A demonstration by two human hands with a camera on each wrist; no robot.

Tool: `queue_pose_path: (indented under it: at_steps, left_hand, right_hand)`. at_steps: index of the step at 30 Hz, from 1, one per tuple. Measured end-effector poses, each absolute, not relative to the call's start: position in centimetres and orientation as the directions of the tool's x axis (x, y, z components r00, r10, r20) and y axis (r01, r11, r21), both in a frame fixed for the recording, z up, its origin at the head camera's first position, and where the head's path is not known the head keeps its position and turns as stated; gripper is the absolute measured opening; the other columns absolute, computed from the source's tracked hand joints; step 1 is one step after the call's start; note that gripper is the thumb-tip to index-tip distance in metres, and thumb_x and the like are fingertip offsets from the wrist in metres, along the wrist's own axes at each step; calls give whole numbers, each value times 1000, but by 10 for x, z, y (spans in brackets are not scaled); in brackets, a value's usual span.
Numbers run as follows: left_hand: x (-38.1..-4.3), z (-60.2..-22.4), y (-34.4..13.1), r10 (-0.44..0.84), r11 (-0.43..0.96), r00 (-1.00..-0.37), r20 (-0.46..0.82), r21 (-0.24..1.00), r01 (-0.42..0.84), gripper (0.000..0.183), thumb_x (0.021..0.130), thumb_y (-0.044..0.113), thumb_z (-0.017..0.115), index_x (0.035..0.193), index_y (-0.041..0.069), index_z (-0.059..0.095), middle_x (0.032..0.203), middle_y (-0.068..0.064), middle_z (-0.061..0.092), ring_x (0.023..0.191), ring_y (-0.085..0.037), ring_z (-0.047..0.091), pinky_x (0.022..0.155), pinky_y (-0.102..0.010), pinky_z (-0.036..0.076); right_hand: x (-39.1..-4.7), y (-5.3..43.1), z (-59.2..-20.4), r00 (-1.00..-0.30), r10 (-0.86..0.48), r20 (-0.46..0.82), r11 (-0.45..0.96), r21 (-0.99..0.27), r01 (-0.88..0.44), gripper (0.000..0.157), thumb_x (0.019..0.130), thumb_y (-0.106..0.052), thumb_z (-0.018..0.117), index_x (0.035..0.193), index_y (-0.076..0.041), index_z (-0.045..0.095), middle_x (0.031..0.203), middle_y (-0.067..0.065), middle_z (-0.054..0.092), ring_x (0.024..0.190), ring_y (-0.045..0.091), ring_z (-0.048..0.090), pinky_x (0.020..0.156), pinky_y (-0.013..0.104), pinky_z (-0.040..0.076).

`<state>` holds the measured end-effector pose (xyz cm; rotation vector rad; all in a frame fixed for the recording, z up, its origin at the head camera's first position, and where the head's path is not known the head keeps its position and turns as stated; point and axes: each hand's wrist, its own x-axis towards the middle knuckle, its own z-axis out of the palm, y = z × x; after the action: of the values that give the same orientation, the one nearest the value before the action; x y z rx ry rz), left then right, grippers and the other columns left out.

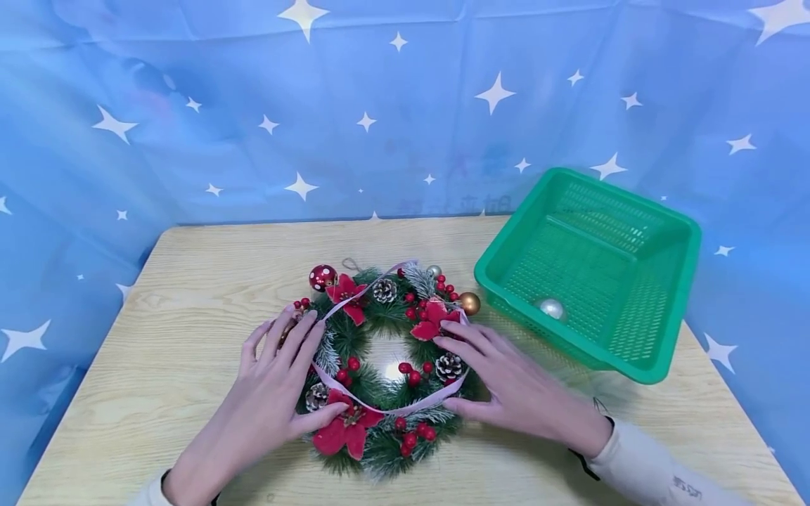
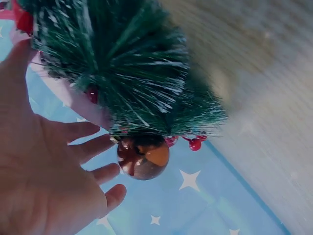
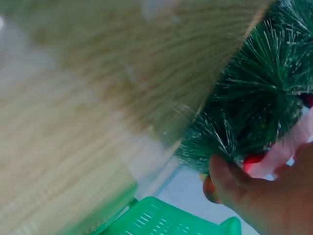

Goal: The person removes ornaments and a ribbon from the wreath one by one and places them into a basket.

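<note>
Fingers spread, left hand [image 1: 268,393] and right hand [image 1: 506,379] rest against the Christmas wreath [image 1: 346,341], midway between the desk's [image 1: 190,281] side edges, where an uneven tug by either could, I'd guess, drag the loose-looking pink ribbon [image 1: 436,399] askew.

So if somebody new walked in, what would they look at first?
Probably the Christmas wreath, with its red flowers and berries, lying on the table with a pale ribbon looped on top, between the left hand and right hand. Next, maybe the bright green basket at the right, with a silver ball inside, and the starry blue cloth behind everything.
</note>
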<state>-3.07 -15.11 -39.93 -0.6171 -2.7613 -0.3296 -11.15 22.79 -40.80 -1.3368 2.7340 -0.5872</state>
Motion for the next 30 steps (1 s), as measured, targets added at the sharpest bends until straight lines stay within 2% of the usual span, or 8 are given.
queue_pose_path:
  at_steps: [4,7,10,13,17,22,25,30]
  left_hand:
    - [-18,-396,-148,312,905,-892,326,184,384,107,94,81,61,165,3,45,167,-16,45,149,-48,37,105,-70,33]
    - [-11,-395,-144,264,916,-905,335,207,344,103,95,79,63,166,6,45,167,-13,46,137,-46,45,96,-64,38]
    - [-7,-395,-141,229,921,-905,359,222,321,101,95,77,64,166,8,46,165,-12,49,120,-43,50,87,-56,39]
    - [-6,-397,-138,208,924,-911,356,235,303,99,96,77,63,165,8,48,164,-13,50,112,-40,52,85,-54,43]
    - [-6,-400,-133,184,929,-939,290,260,262,99,96,77,65,166,9,47,170,-12,43,120,-43,55,91,-62,50]
    - [-8,-405,-126,159,941,-964,213,263,213,110,92,81,67,170,10,38,175,-14,32,131,-53,54,92,-69,50]
    - [-9,-407,-124,164,944,-966,198,254,213,116,90,84,66,172,10,32,176,-16,29,134,-57,52,93,-71,51]
    - [-12,-408,-124,202,931,-961,187,269,248,116,91,82,66,172,8,31,175,-19,28,137,-54,49,93,-69,53]
  right_hand:
    - [-108,225,-409,-634,-762,132,569,-331,-753,87,100,-72,64,170,-26,41,176,-2,32,152,41,42,108,68,47]
    - [-104,223,-409,-643,-753,141,579,-324,-748,86,100,-71,65,168,-24,44,174,1,35,150,48,43,108,71,45]
    - [-99,220,-410,-656,-740,150,589,-326,-739,85,99,-71,67,167,-23,46,173,3,37,148,47,45,111,71,43]
    - [-92,216,-409,-678,-718,160,610,-325,-723,86,98,-70,69,166,-22,48,172,4,39,146,42,48,113,68,42]
    - [-82,211,-410,-712,-680,175,649,-309,-696,86,97,-72,69,164,-22,51,170,4,42,140,38,53,109,65,48]
    - [-75,208,-412,-723,-660,205,666,-286,-689,86,97,-72,68,163,-20,52,169,5,43,137,36,55,106,61,51]
    - [-74,208,-412,-723,-661,203,667,-282,-689,87,97,-73,67,164,-20,51,170,4,42,138,35,54,106,60,51]
    - [-76,212,-407,-729,-659,183,667,-305,-679,92,95,-75,68,167,-22,46,172,1,39,142,37,53,109,64,48]
